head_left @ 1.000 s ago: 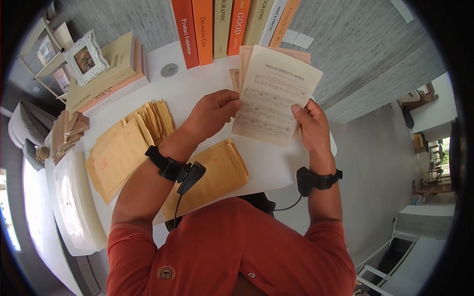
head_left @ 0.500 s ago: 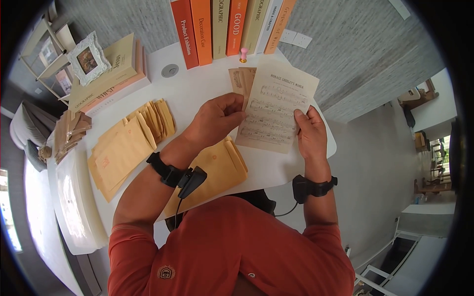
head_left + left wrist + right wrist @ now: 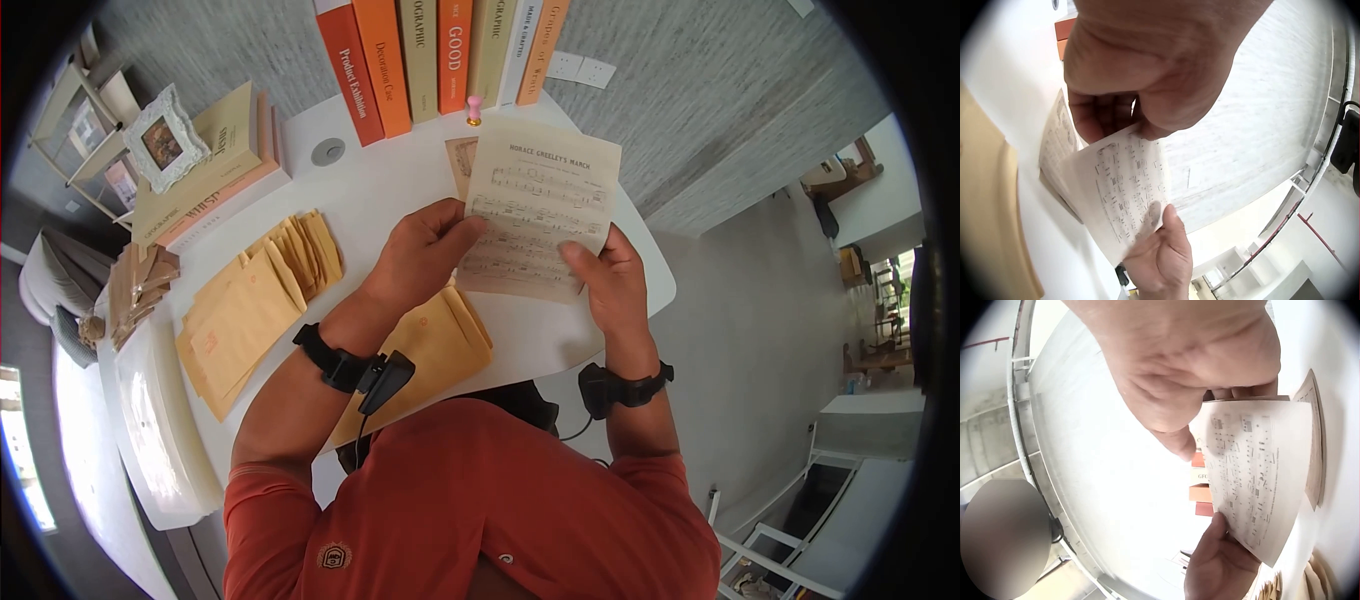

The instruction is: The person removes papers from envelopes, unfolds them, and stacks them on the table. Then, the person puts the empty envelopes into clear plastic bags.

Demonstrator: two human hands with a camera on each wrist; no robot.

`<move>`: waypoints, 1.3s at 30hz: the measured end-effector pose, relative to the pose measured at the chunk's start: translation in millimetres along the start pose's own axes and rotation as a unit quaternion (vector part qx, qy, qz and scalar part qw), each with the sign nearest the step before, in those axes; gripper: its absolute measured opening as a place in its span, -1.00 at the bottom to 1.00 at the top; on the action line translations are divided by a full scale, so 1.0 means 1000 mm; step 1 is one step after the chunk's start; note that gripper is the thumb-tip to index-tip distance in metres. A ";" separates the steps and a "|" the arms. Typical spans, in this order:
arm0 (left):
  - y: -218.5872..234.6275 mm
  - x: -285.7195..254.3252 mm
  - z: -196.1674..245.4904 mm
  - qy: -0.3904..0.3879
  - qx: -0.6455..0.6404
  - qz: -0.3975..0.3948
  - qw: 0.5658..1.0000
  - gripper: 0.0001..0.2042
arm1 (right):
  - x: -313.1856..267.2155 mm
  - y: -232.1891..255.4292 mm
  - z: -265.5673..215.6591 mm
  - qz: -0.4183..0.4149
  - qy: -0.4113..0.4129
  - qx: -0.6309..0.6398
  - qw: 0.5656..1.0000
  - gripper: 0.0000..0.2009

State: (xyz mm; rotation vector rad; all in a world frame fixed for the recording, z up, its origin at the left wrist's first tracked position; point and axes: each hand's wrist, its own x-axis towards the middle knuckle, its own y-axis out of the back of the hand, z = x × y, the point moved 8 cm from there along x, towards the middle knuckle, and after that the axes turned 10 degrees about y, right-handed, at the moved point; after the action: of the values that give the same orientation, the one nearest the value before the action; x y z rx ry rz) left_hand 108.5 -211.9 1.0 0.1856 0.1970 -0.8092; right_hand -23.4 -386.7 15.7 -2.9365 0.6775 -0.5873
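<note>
A cream sheet of printed music is held by both hands above the white table. My left hand pinches its left edge with thumb and fingers; my right hand grips the right edge, thumb on the front. In the left wrist view the left hand holds one edge of the sheet. The right wrist view has the right hand at the opposite edge of the sheet, fingers partly hidden behind it. Behind the sheet, a brown printed paper shows at its left.
Tan envelopes lie at the left, and more sit near the front edge. Upright books and a pink-handled stamp stand at the back. A white frame rests on stacked books; clear plastic sleeves lie far left.
The sheet has come down and left in the head view, with both hands still on it. The pink-handled stamp, hidden at first, now shows. The whole head view has shifted slightly.
</note>
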 end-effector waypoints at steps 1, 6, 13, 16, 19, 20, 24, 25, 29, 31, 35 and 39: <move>-0.002 0.000 0.002 -0.017 -0.033 -0.003 0.999 -0.77 | -0.001 0.001 0.001 0.001 -0.003 0.000 1.000 -0.72; 0.001 -0.005 0.012 -0.011 -0.098 0.023 0.995 -0.47 | -0.004 0.005 0.006 0.015 -0.032 0.018 0.999 -0.70; 0.000 -0.005 0.012 -0.043 -0.120 0.016 0.992 -0.41 | -0.010 -0.011 -0.005 -0.021 -0.018 0.005 1.000 -0.72; 0.003 -0.001 0.002 -0.026 -0.145 -0.005 0.989 -0.49 | -0.015 -0.004 0.011 -0.058 -0.009 -0.068 0.996 -0.73; 0.000 -0.003 0.002 -0.016 -0.116 -0.002 0.993 -0.60 | -0.012 -0.001 0.004 -0.035 0.018 -0.070 0.997 -0.74; -0.005 -0.005 0.007 -0.019 -0.107 0.009 0.994 -0.63 | -0.012 0.000 0.001 -0.023 0.025 -0.071 0.997 -0.74; -0.003 -0.004 0.004 -0.003 0.011 0.018 1.000 -0.73 | -0.013 0.001 -0.014 0.015 0.070 -0.076 0.995 -0.75; -0.001 -0.004 0.008 -0.042 0.048 0.040 0.997 -0.74 | -0.013 0.001 -0.018 0.022 0.086 -0.077 0.993 -0.75; 0.002 -0.008 0.016 -0.097 0.087 0.056 0.990 -0.80 | -0.015 0.015 -0.023 0.036 0.120 -0.110 0.986 -0.69; 0.003 -0.015 0.026 -0.084 0.090 0.037 0.992 -0.83 | -0.013 0.027 -0.040 0.090 0.193 -0.185 0.959 -0.58; -0.005 -0.034 0.040 -0.099 0.160 0.021 0.982 -0.86 | -0.013 0.023 -0.053 0.047 0.164 -0.225 0.959 -0.44; -0.024 -0.038 0.028 -0.139 0.170 0.009 0.976 -0.85 | -0.029 0.031 -0.008 0.001 0.043 -0.157 0.987 -0.48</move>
State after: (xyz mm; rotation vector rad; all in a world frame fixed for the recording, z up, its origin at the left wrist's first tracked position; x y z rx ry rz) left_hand 68.1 -207.9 35.4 0.3922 -0.2098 -0.8373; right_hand -63.7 -401.8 8.3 -3.2122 0.8542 -0.6651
